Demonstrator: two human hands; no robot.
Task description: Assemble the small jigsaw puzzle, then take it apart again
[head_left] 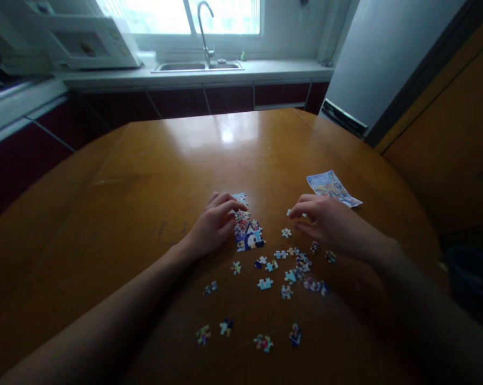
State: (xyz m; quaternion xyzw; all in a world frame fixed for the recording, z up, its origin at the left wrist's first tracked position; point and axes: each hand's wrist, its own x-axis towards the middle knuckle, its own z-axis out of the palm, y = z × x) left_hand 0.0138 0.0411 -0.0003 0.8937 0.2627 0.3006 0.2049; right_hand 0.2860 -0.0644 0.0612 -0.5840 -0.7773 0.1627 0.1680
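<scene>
Loose pieces [265, 283] lying scattered on table [145, 176], leaflet [332, 188] sitting just beyond right hand [329, 224], left hand [213, 224] resting half-curled on block [248, 235] mid-table, right hand pinching piece [290, 213] right of block

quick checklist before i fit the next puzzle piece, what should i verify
1. Left hand steadying the assembled section: ok, its fingers rest on the section's left side.
2. Right hand has a puzzle piece: cannot tell, the fingertips are at a piece but the grip is too small to read.
3. Reference picture in sight: ok, it lies flat on the table just beyond the right hand.
4. Loose pieces face up: ok, printed colours show on the near ones.
5. Right edge of the section free: ok, no hand or loose piece lies against it.
</scene>
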